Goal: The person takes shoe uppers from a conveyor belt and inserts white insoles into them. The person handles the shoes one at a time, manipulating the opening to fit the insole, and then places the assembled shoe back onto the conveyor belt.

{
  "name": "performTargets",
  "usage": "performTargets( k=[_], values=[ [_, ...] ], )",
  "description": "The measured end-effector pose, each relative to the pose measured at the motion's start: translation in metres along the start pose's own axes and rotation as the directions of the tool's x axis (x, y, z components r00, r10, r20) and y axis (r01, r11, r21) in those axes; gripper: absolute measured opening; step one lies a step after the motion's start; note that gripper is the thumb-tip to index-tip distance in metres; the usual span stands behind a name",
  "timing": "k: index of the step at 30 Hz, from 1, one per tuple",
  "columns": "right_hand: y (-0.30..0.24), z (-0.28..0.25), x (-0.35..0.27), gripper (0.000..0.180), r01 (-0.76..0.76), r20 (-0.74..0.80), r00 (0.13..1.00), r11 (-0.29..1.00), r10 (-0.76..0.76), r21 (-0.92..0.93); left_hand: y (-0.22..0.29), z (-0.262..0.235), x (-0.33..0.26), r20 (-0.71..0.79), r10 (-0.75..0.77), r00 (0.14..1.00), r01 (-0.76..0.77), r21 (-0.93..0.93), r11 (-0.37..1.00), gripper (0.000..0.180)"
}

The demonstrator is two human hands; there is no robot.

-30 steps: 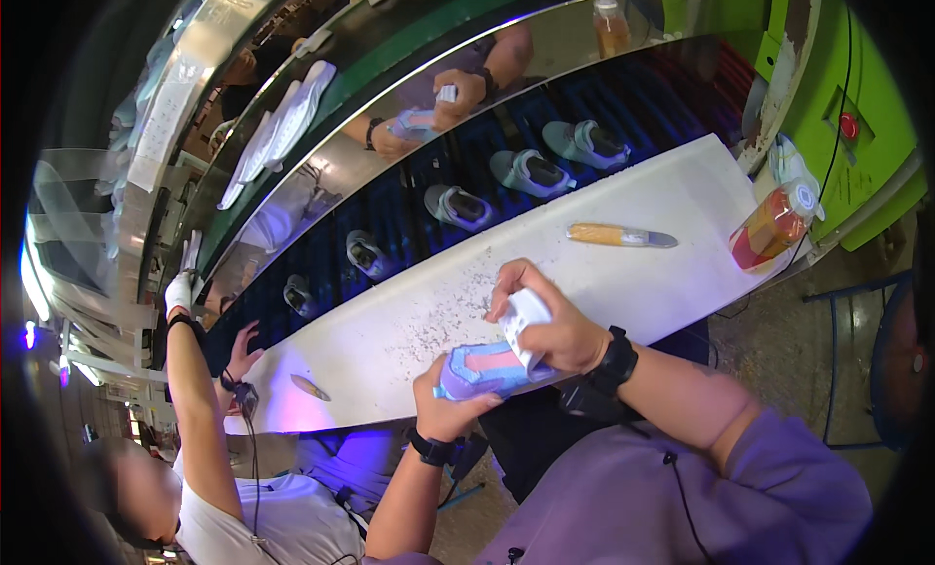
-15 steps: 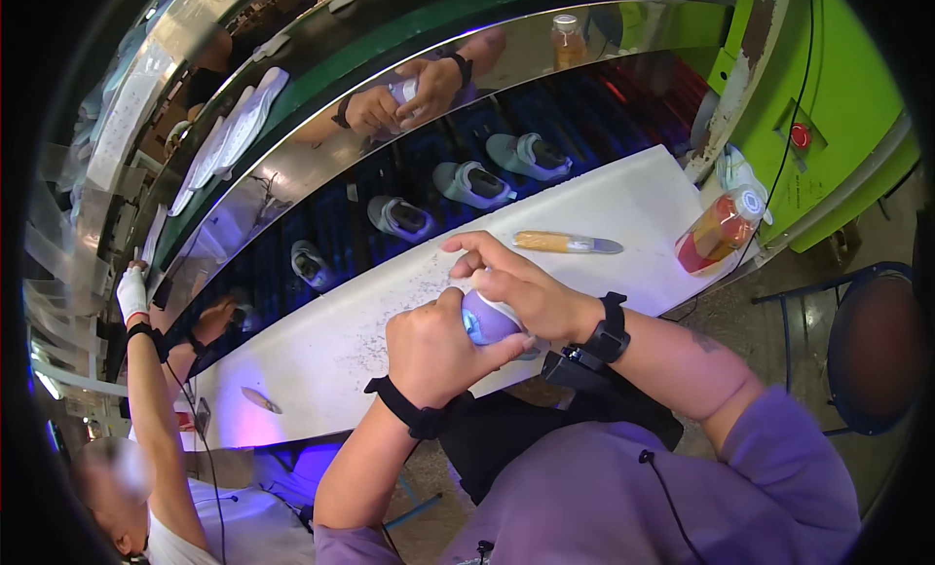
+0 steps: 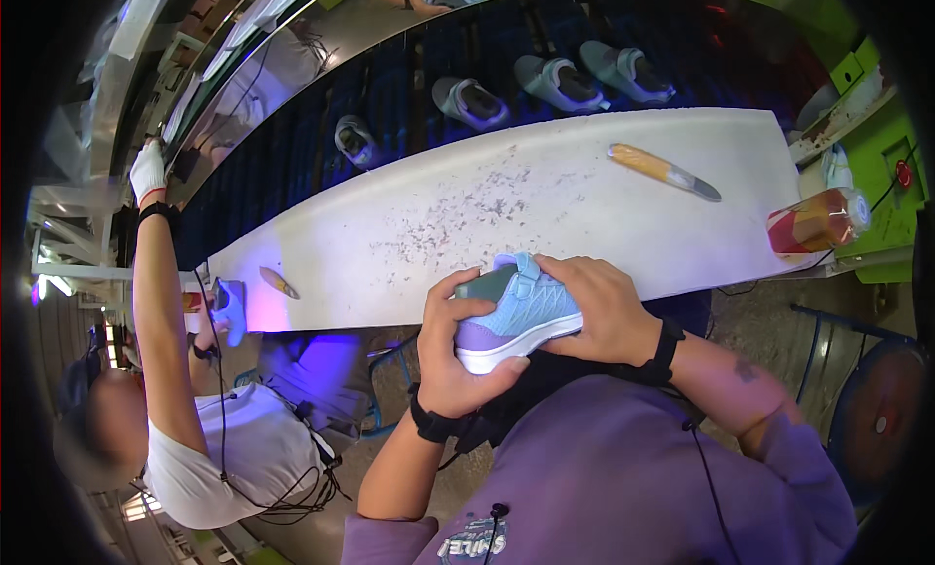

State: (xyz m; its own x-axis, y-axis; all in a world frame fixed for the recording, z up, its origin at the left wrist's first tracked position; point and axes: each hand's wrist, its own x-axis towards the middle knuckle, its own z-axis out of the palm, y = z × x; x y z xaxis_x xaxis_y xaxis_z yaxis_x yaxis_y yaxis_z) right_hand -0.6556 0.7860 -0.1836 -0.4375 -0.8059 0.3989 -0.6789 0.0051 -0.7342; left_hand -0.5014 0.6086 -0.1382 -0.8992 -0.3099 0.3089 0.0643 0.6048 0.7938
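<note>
A light blue and lilac sneaker with a white sole is held between my two hands, just off the near edge of the white table. My left hand wraps round its lilac heel, thumb against the sole. My right hand grips the toe end, fingers over the top, covering the toe. Something dark green, like a shoe last, fills the sneaker's opening. Both wrists wear black bands.
Dark scraps lie scattered on the white table. A knife with a tan handle, a smaller blade and a bottle are there too. Several shoes stand on the dark conveyor. A co-worker sits at left.
The sneaker has turned in my hands from heel-up, so its side and sole edge now show. My right hand has shifted to the toe. The view has tilted downward.
</note>
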Motion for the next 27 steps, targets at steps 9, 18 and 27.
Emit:
performTargets(
  k=[9,18,27],
  values=[
    [0.020,-0.007,0.003,0.076,-0.050,0.027,0.999,0.994,0.047,0.100,-0.024,-0.002,0.016,-0.015,-0.029,0.999,0.026,-0.151,0.988,0.062],
    [-0.019,-0.200,0.104,0.080,0.123,-0.214,0.973,0.978,-0.085,0.168,0.027,-0.078,0.111,-0.147,-0.144,0.979,0.042,-0.541,0.840,0.092],
    [-0.132,-0.410,0.367,0.056,-0.112,-0.287,0.805,0.341,-0.519,-0.933,0.059,-0.195,0.204,-0.426,0.123,0.896,-0.321,-0.434,0.842,0.039]
  ],
)
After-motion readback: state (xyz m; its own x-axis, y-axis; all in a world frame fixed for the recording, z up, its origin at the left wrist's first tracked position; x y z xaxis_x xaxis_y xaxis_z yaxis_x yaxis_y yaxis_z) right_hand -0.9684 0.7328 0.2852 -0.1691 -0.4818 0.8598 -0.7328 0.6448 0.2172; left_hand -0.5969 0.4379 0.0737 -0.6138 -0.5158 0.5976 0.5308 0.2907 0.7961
